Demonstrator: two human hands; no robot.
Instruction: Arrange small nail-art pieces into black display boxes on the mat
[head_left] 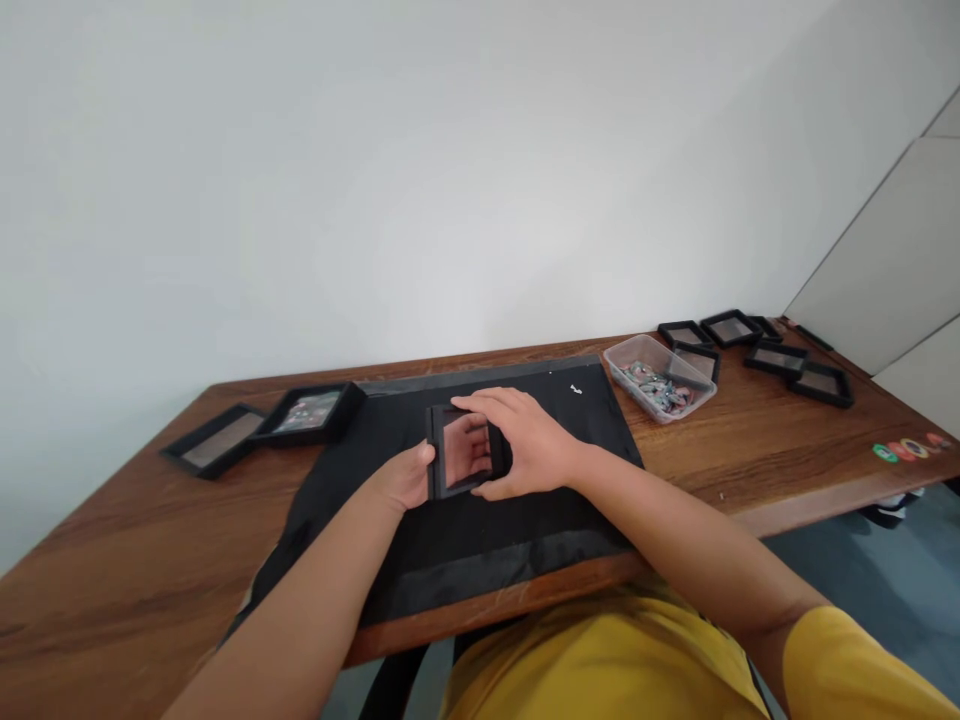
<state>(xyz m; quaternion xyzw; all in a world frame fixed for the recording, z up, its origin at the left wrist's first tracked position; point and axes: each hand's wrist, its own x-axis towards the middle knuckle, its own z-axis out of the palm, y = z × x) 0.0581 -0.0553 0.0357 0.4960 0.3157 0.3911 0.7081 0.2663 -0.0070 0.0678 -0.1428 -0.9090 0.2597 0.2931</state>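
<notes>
a brown wooden table [750, 450] carries a black mat [450, 540] in the middle. two black frames [262, 425] lie at the left, a clear plastic box [660, 380] and more black frames [780, 355] at the right, coloured chips [907, 450] near the right edge.

Yellow short-sleeve shirt, plain, no print visible. Right sleeve [862, 665] ends above the elbow; forearms bare down to both hands. Left hand [405, 478] and right hand [529, 445]: no watch, rings or gloves showing.

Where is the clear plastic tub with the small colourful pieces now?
In the head view, the clear plastic tub stands on the wooden table, right of the black mat and beside the black frames.
</notes>
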